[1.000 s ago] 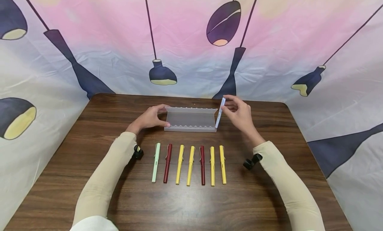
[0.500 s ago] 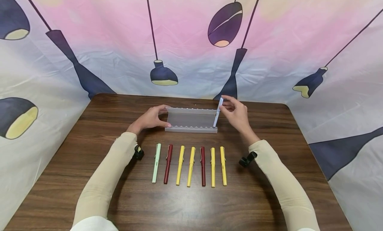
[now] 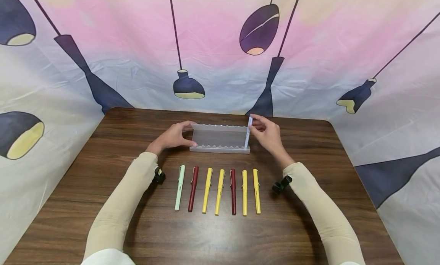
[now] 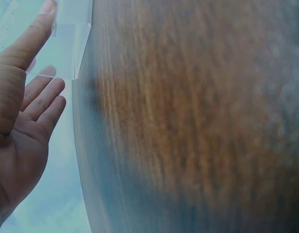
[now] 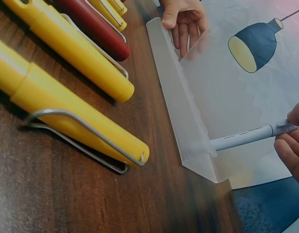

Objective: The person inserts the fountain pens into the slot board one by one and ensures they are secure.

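Pens on table: in the head view, seven lie in a row on the brown wood-grain table (image 3: 292, 230): one mint-green pen (image 3: 180, 188), two dark red pens (image 3: 193, 188) (image 3: 233, 191) and four yellow pens (image 3: 207, 190) (image 3: 220, 192) (image 3: 245, 193) (image 3: 256, 191)
Pen in hand: one pale blue pen (image 3: 248, 133), tilted, its lower end at the right end of the holder's front edge
Holder: one frosted translucent plastic holder with scalloped edges (image 3: 220, 150), beyond the row
Left hand: the left hand (image 3: 173, 136) is fairly wide, thumb and fingers gripping the holder's left end
Right hand: the right hand (image 3: 270, 136) is narrow, pinching the pale blue pen
Left wrist view: thumb on one side of the clear plastic, a fingertip showing through it
Right wrist view: two yellow pens loom nearest, one dark red beyond; thumb and fingers hold the pale blue pen's upper part
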Demonstrator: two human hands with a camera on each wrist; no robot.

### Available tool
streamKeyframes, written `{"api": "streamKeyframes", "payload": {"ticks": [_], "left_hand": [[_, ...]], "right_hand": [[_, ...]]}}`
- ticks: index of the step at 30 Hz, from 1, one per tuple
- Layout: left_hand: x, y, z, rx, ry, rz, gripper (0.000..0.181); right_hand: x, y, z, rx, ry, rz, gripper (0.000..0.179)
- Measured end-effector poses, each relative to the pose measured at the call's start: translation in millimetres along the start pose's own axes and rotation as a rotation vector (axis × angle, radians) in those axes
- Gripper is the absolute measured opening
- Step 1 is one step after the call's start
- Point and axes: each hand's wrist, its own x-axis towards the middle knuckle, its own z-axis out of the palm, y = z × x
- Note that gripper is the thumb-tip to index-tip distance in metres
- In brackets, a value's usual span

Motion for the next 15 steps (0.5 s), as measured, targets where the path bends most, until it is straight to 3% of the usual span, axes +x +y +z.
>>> {"api": "streamKeyframes", "payload": {"ticks": [15], "left_hand": [[-1.4,1.8,-0.8,0.004,0.008,0.014,0.084]], "right_hand": [[2.0,-0.1,1.1,-0.092,-0.028,0.017,0.038]]}}
